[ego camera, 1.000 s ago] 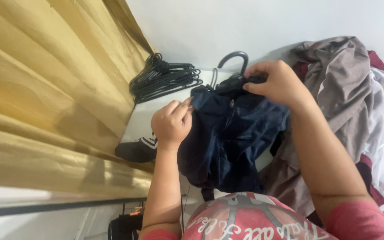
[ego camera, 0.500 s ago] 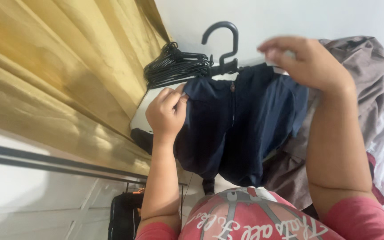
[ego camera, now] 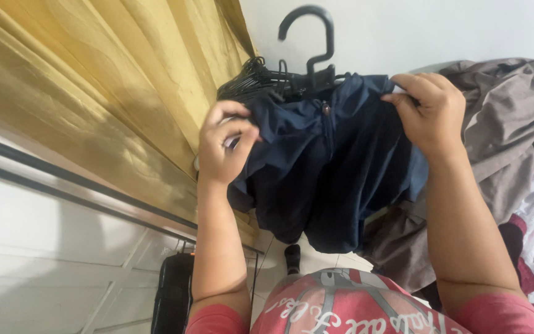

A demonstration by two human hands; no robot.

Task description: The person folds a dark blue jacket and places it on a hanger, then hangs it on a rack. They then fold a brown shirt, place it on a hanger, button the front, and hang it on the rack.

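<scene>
Both hands pinch a navy garment [ego camera: 329, 167] of smooth, creased fabric hung on a black plastic hanger [ego camera: 309, 46]: left hand [ego camera: 224, 148] at one shoulder, right hand [ego camera: 431, 114] at the other. Behind lie stacked black hangers [ego camera: 248, 83], a glossy gold curtain [ego camera: 81, 99] and rumpled grey-brown clothing [ego camera: 495, 124].

Navy garment [ego camera: 329, 167]: thin matt cloth, softly creased. Hanger [ego camera: 309, 43]: black plastic, smooth, slight sheen. Curtain [ego camera: 94, 93]: gold fabric, satiny gloss; grey clothing [ego camera: 502, 124]: matt woven cloth.
</scene>
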